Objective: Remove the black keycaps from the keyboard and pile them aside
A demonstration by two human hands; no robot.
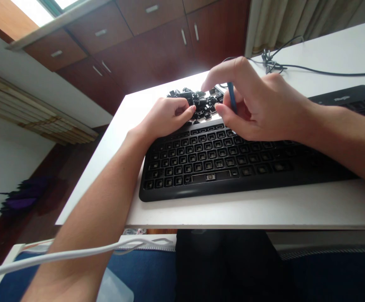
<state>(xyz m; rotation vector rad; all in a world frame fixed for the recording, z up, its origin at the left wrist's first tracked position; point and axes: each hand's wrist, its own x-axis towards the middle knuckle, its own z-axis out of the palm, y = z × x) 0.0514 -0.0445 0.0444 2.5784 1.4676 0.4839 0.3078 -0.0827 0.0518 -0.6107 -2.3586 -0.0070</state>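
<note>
A black keyboard (201,157) with its keycaps off lies on the white table, its bare key sockets and a wire bar in the space-bar slot showing. My right hand (254,105) is above its top edge, fingers bent around a slim blue tool (231,97); its tip is hidden, so I cannot tell what kind it is. At the keyboard's upper left corner rests my left hand (172,113), closed with thumb against the curled index finger; whatever it pinches, if anything, is hidden. Just behind both hands lies a pile of loose black keycaps (205,105).
A tangled black cable (270,62) lies on the table (295,201) at the back right. A white cable (84,253) crosses over my left forearm. Wooden cabinets (157,50) stand behind the table, and a purple umbrella (22,199) is at the left.
</note>
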